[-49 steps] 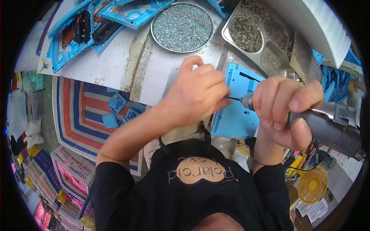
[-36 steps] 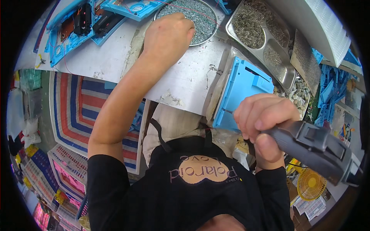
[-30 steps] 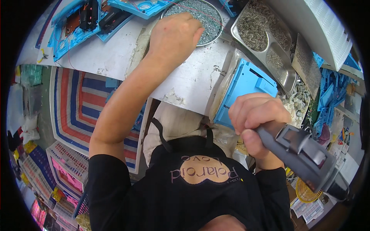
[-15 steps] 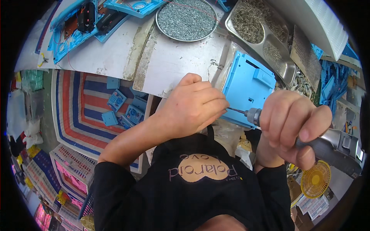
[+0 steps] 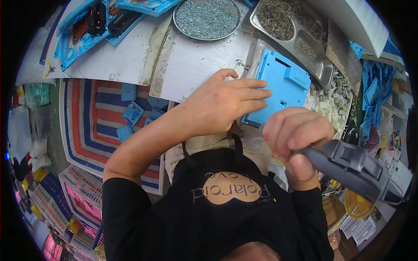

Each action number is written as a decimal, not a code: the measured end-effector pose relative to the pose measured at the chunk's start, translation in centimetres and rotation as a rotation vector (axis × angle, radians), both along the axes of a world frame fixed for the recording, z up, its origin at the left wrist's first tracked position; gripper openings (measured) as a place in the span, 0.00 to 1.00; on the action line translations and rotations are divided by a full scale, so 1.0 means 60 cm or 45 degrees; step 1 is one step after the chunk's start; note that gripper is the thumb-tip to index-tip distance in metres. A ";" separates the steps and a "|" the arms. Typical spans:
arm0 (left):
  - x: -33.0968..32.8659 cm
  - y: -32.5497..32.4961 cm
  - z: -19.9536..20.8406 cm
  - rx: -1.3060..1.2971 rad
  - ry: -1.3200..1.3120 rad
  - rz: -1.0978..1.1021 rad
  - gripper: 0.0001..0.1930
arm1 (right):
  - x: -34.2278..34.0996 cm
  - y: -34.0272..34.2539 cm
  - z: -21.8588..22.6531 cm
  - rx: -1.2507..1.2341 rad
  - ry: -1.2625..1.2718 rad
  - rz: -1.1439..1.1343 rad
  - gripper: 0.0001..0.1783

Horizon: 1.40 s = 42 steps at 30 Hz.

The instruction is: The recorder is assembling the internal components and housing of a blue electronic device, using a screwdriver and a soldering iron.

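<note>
Change: since half a second ago the left hand (image 5: 222, 102) has been spread flat, fingers extended, against the blue plastic panel (image 5: 282, 89).
Right hand (image 5: 296, 141): closed around the grey power screwdriver (image 5: 352, 167), centre right.
Panel: smooth, rectangular, right of centre on the white worktop (image 5: 130, 58).
Screws: round metal dish (image 5: 207, 18), top centre; steel tray (image 5: 296, 35), upper right.

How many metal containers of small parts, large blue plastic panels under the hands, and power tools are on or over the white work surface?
Round metal tray of screws: 1
Divided rectangular metal tray: 1
Large blue plastic panel under the left hand: 1
Grey electric screwdriver in the right hand: 1
Total: 4
</note>
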<state>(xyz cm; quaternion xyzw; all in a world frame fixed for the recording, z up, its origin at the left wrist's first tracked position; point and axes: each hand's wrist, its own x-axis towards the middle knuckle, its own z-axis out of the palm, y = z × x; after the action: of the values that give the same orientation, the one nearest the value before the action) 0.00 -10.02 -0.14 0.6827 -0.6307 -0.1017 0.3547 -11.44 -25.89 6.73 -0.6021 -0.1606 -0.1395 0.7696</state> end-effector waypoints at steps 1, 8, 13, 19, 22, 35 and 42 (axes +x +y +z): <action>-0.001 -0.002 0.000 0.004 -0.019 0.010 0.22 | 0.000 0.003 -0.009 -0.037 -0.034 -0.021 0.11; -0.011 0.000 0.004 -0.017 -0.013 0.065 0.18 | 0.003 0.029 -0.017 -0.304 -0.095 -0.034 0.12; -0.011 -0.009 0.021 0.086 -0.115 0.052 0.17 | 0.004 -0.029 0.008 -0.196 -0.074 0.001 0.12; -0.035 -0.108 0.049 -0.127 -0.024 0.046 0.20 | -0.082 -0.196 0.048 -0.114 -0.163 -0.409 0.16; -0.056 -0.144 0.028 -0.080 -0.144 0.082 0.21 | -0.072 -0.204 -0.003 -0.021 -0.164 -0.495 0.15; -0.061 -0.154 0.024 0.033 -0.206 0.099 0.20 | -0.056 -0.205 -0.038 -0.025 -0.080 -0.547 0.12; -0.059 -0.154 0.011 -0.034 -0.139 0.083 0.20 | -0.115 -0.140 -0.027 -0.002 0.145 -0.572 0.12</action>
<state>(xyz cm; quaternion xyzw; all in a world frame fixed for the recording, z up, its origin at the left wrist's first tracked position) -3.54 -19.25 0.50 0.7026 -0.6279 -0.0442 0.3319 -18.33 -34.28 5.11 -0.6302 0.0209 -0.2730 0.7266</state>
